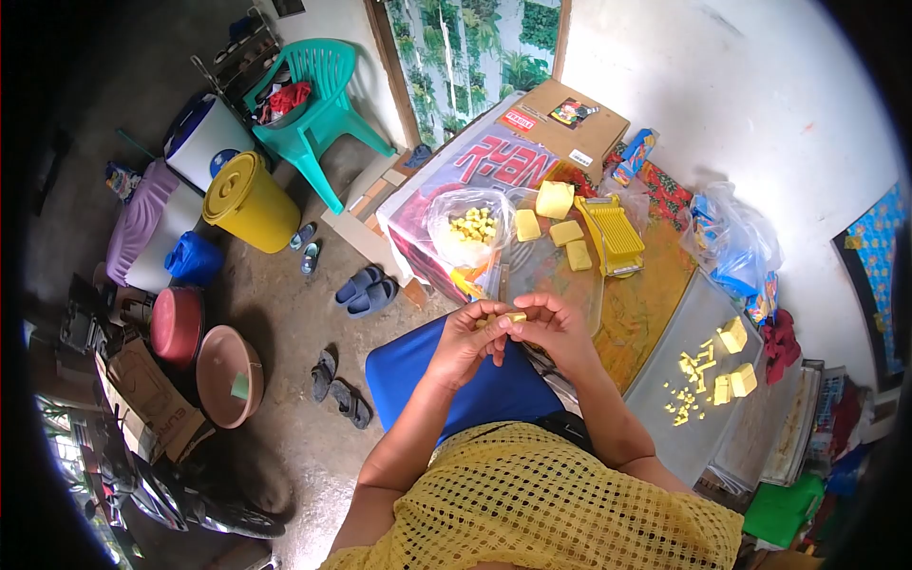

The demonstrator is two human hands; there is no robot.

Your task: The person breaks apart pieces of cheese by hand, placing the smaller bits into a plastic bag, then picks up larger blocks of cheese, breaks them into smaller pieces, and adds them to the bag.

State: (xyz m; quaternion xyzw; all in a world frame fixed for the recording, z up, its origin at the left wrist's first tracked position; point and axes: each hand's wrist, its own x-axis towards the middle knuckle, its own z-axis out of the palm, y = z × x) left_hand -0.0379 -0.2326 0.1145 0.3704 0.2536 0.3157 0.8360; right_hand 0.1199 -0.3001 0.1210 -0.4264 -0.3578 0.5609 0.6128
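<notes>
Both forearms reach forward from the body and bend inward, so the two hands meet over the lap. The left hand (467,334) is curled, its fingers bent toward the palm and its fingertips closed on a small yellow piece (514,317). The right hand (554,328) faces it with knuckles up and fingers bent, and pinches the same piece from the other side. The fingertips of both hands are touching or very nearly so. The piece sits between the two hands, mostly hidden by the fingers. Just beyond the hands lies a clear plastic tray (541,277) with four yellow blocks (554,199) on it, and a yellow slicer (613,233) rests at its far right side. Beyond the left hand, just beside that tray, stands an open plastic bag (445,242) holding small yellow cubes (474,224). Off to the right of the right hand, well apart from it, a metal tray (708,304) carries more yellow blocks and scattered bits. Under the hands and wrists is a blue cloth (427,370).
</notes>
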